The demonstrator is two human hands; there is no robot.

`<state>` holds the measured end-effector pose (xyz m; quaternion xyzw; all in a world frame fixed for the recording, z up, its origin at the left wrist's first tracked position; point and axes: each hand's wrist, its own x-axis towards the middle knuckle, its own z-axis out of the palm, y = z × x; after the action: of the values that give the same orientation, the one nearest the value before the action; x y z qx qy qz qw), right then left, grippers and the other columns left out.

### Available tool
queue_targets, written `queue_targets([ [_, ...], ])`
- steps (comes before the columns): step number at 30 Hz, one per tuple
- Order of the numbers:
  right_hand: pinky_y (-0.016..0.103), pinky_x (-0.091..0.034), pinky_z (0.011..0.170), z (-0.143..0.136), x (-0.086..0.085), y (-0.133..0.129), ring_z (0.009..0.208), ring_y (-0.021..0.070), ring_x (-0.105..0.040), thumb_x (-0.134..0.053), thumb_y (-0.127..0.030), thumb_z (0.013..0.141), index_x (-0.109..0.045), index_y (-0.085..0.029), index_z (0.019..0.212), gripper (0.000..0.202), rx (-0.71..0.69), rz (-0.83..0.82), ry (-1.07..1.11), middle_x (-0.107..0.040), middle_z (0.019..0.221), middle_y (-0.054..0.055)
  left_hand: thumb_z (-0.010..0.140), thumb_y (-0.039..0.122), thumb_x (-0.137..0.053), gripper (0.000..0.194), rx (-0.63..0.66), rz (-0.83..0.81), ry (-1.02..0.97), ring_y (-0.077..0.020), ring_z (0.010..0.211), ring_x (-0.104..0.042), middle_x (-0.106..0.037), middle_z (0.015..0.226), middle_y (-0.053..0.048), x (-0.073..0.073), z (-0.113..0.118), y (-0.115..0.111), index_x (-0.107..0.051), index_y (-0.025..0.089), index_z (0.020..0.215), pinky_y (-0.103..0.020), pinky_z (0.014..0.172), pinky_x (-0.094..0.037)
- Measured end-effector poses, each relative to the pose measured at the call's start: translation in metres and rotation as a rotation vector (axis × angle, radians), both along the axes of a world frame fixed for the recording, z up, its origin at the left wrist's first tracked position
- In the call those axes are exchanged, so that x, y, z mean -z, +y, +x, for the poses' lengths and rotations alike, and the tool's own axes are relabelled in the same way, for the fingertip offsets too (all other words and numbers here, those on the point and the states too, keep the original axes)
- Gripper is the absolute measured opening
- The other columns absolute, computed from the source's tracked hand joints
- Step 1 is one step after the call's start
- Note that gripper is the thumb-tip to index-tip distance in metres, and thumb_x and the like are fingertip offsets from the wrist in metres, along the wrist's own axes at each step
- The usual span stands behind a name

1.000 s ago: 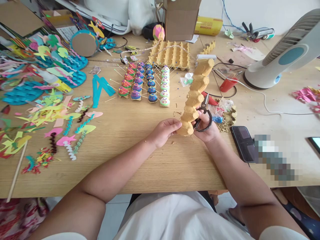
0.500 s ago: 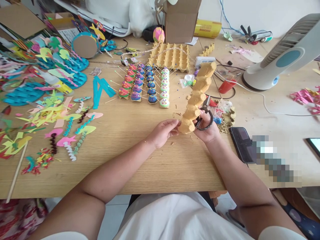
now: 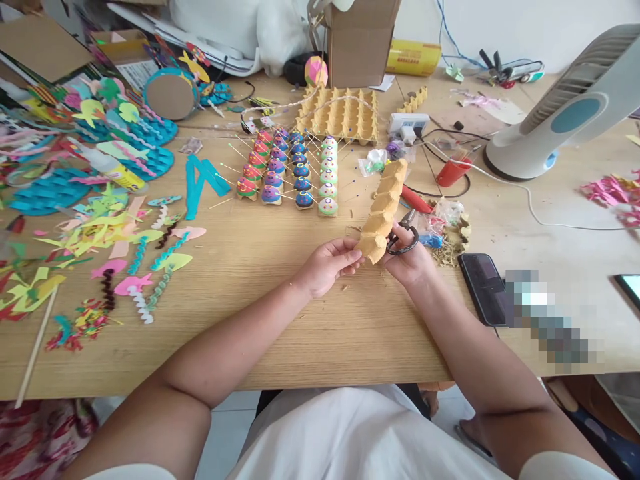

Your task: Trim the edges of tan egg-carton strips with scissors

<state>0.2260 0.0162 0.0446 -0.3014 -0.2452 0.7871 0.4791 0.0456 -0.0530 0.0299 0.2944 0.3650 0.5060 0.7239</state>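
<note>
A yellow strip cut from an egg carton (image 3: 383, 210) is raised over the table, slanting away from me. My left hand (image 3: 333, 265) pinches its near end between thumb and fingers. In my right hand (image 3: 411, 260) are black-handled scissors (image 3: 403, 239), with the fingers through the loops and the blades pointing up and away beside the strip. Whether the right fingertips also touch the strip is hard to see. Beyond the hands stand painted egg-carton strips with pins, among them a white-and-green one (image 3: 328, 177) and a dark blue one (image 3: 303, 170).
A whole egg tray (image 3: 337, 113) lies at the back. Paper fish and scraps (image 3: 115, 240) cover the left side. To the right are a phone (image 3: 483, 288), a red cup (image 3: 454, 167), plastic bags with carton bits (image 3: 450, 220) and a white fan (image 3: 555, 120).
The carton strip has tilted lower and turned, its far end dropping toward the table. The scissors have turned slightly with the right hand; the left hand keeps its pinch.
</note>
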Motion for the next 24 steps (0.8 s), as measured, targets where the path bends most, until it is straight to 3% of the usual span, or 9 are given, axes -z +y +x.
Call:
queue_targets([
  [4,0.015,-0.052,0.055,-0.001,-0.001,-0.001,0.055,0.0040,-0.055,-0.090,-0.020,0.069,-0.057,-0.023,0.082,0.035,0.021,-0.047,0.001,-0.063,0.066,-0.011,0.067,0.034,-0.094,0.047,0.044,-0.008,-0.065,-0.0101,0.081,-0.068,-0.075,0.101,-0.003,-0.004,-0.001,0.000,-0.075,0.020,0.108,-0.019,0.065,-0.052],
  [8,0.016,-0.052,0.054,-0.006,-0.003,-0.007,0.057,0.0053,-0.057,-0.089,-0.018,0.068,-0.058,-0.024,0.086,0.036,0.093,-0.003,-0.039,-0.066,0.072,-0.009,0.079,0.049,-0.084,0.047,0.102,-0.005,-0.164,-0.0128,0.089,-0.069,-0.073,0.111,-0.007,-0.007,-0.001,0.001,-0.074,0.020,0.114,-0.023,0.072,-0.057],
  [11,0.017,-0.051,0.054,-0.011,-0.005,-0.013,0.059,0.0057,-0.057,-0.091,-0.021,0.066,-0.060,-0.023,0.090,0.039,0.104,0.036,-0.083,-0.065,0.074,-0.008,0.082,0.052,-0.080,0.047,0.117,0.011,-0.118,-0.0133,0.087,-0.068,-0.073,0.111,-0.007,-0.005,-0.001,0.001,-0.072,0.022,0.117,-0.022,0.068,-0.055],
  [14,0.016,-0.049,0.053,-0.013,-0.009,-0.017,0.060,0.0054,-0.056,-0.093,-0.023,0.064,-0.060,-0.024,0.092,0.044,0.095,0.092,-0.139,-0.061,0.075,-0.009,0.080,0.048,-0.083,0.051,0.111,0.072,-0.007,-0.0141,0.091,-0.069,-0.073,0.113,-0.005,-0.002,-0.001,0.000,-0.067,0.026,0.124,-0.024,0.072,-0.054],
  [19,0.019,-0.045,0.051,-0.011,-0.018,-0.022,0.056,0.0057,-0.051,-0.094,-0.033,0.063,-0.061,-0.025,0.098,0.048,0.034,0.261,-0.340,-0.059,0.074,-0.009,0.076,0.032,-0.088,0.053,0.097,0.272,0.135,-0.0201,0.113,-0.067,-0.072,0.124,-0.008,0.000,0.003,-0.001,-0.066,0.023,0.124,-0.031,0.097,-0.051],
  [24,0.024,-0.046,0.055,-0.008,-0.019,-0.021,0.061,0.0095,-0.054,-0.089,-0.048,0.070,-0.058,-0.028,0.100,0.047,0.074,0.399,-0.475,-0.060,0.077,-0.006,0.072,0.025,-0.091,0.056,0.028,0.312,0.103,-0.0213,0.113,-0.069,-0.072,0.126,-0.008,0.000,0.005,0.000,-0.066,0.023,0.122,-0.033,0.098,-0.053],
])
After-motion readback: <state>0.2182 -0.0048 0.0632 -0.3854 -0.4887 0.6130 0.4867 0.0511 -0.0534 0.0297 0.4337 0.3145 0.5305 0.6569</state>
